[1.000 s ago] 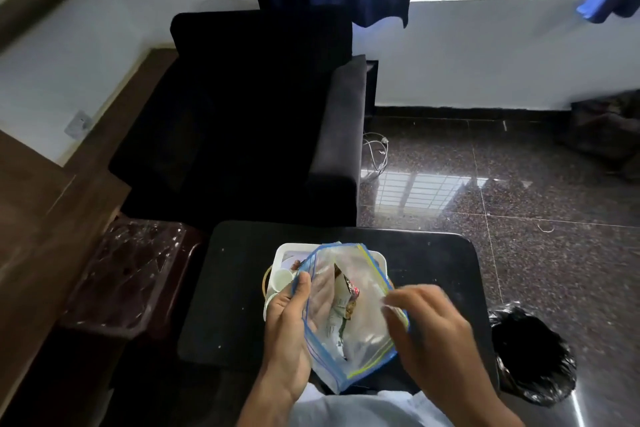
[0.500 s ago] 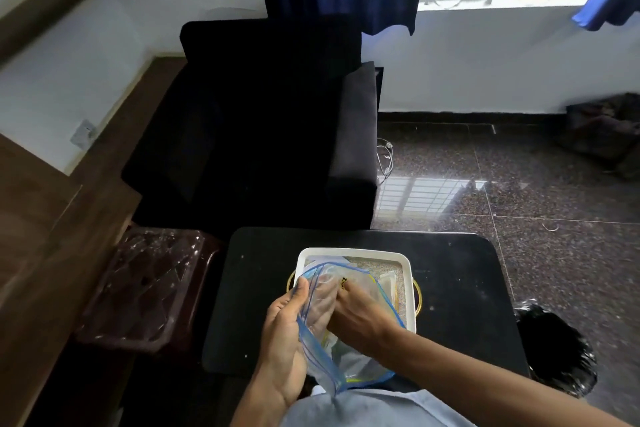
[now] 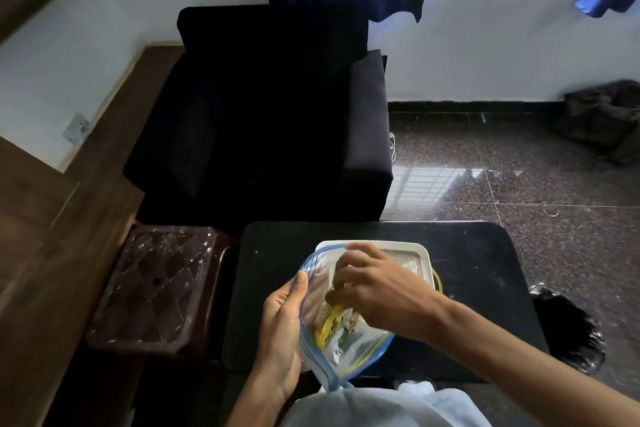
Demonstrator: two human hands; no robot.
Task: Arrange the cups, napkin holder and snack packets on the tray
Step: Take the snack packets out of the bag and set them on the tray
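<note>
Right now the yellow snack packet (image 3: 329, 324) sits inside a clear zip bag (image 3: 360, 347), directly under the right hand (image 3: 377, 291). Its long axis runs from that hand's fingertips down and back toward the person's body. The right hand has gone in through the bag's open mouth with its fingers curled, and they look closed on the packet's upper end, though the plastic blurs the exact contact. Other packets lie deeper in the bag; I cannot tell how many.

The left hand (image 3: 280, 322) grips the bag's near-left edge, thumb along the blue seal, and holds the mouth open (it is the steadying hand, not the one that picks).

Just beyond the right hand's knuckles lies the white tray (image 3: 408, 245), partly hidden by the bag and the hand. What it already carries cannot be made out. So the coming move should be a pull up along the packet's length, then a short carry forward, away from the body, to the tray. The right hand is the nearer one for that.

Tray and bag are over a black bench (image 3: 478, 260). Past it stands a dark armchair (image 3: 270, 132), a wrapped stool (image 3: 156, 288) lies off to the left hand's side, and a black bin bag (image 3: 568, 329) lies beyond the right forearm.
</note>
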